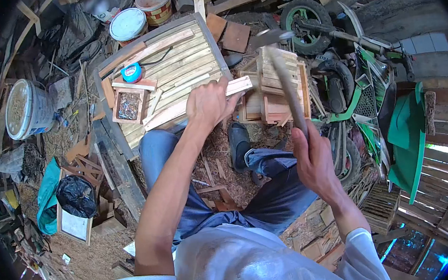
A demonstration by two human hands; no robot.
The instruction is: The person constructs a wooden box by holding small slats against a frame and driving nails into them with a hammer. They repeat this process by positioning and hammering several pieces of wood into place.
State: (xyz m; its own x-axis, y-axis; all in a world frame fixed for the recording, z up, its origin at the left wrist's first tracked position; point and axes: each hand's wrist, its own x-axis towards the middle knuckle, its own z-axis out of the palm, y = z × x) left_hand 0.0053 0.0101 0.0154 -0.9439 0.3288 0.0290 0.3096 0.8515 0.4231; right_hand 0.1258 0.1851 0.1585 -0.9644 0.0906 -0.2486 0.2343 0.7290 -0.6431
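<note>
My left hand [207, 103] is closed around pale wooden strips [167, 115], which lie along the near edge of a slatted wooden bench [175, 64] and stick out past its right side. In my right hand [315, 159] is a hammer [287, 84], gripped by its wooden handle and raised, its head up near the motorbike wheel. On the bench stands a small wooden box [129, 105] full of nails or screws. Behind that box sits a blue and red tape measure [131, 72]. More loose strips [160, 47] rest on the slats.
Stacked wooden boxes [280, 81] stand right of the bench. A green motorbike [347, 86] is farther right, beside a green plastic sheet [407, 134]. Buckets [129, 25] stand behind the bench, and another bucket [29, 109] at left. Wood scraps and shavings cover the floor.
</note>
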